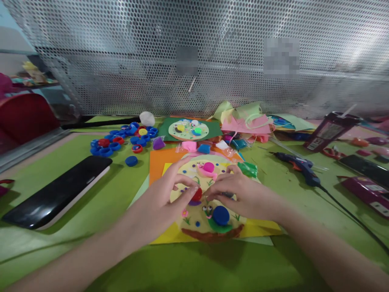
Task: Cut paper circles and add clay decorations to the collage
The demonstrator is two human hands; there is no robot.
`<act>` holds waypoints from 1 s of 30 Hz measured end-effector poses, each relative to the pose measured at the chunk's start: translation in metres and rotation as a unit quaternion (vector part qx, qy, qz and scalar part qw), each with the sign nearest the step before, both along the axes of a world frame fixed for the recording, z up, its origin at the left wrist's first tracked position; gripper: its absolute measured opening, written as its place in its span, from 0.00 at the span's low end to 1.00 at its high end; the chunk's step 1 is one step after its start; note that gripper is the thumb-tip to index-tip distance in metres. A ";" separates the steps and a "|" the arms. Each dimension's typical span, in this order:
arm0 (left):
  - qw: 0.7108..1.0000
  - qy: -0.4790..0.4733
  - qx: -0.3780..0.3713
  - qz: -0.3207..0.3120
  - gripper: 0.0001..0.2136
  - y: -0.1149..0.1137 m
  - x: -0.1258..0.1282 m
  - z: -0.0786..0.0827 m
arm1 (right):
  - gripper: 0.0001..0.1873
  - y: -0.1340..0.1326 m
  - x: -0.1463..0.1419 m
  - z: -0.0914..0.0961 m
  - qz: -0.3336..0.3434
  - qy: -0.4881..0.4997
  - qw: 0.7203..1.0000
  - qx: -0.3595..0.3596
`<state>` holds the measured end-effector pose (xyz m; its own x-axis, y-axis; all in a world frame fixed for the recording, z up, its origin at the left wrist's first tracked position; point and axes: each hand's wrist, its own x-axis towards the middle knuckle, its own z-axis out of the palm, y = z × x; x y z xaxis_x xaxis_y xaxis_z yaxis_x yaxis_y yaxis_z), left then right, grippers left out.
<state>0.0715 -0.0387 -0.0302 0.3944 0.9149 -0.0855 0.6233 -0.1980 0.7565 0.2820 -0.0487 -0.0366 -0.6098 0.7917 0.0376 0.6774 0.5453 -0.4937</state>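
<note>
A round cream disc (190, 222) lies on stacked coloured sheets, decorated with bottle-cap snails, small flowers, grass and a brown clay edge. Over its left side is my left hand (172, 186), thumb and index finger brought together at the red bottle cap (197, 195); what lies between the tips is hidden. My right hand (238, 190) curls in from the right, its fingertips pinched just beside the red cap on something too small to make out. Below them sits a blue-cap snail (221, 215) with googly eyes and a green body. A pink snail (208, 167) is above.
Loose bottle caps (115, 142) cluster at left, behind a black, glossy case (60, 190). A second decorated disc (188, 129) lies on green paper at the back. At right are a glue gun (296, 164) with its cord, paper scraps (246, 121) and a dark drink carton (330, 130).
</note>
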 end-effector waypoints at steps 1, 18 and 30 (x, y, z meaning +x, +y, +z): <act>1.000 0.005 0.003 -0.004 0.22 0.000 0.000 0.000 | 0.15 0.000 0.000 0.000 0.009 -0.003 1.000 -0.007; 1.000 -0.012 0.009 -0.006 0.26 -0.002 0.003 0.003 | 0.15 0.000 -0.003 -0.002 0.007 -0.051 0.999 -0.017; 0.999 -0.026 0.023 0.018 0.25 -0.005 0.002 0.002 | 0.14 0.006 0.001 -0.010 -0.004 -0.027 0.999 0.020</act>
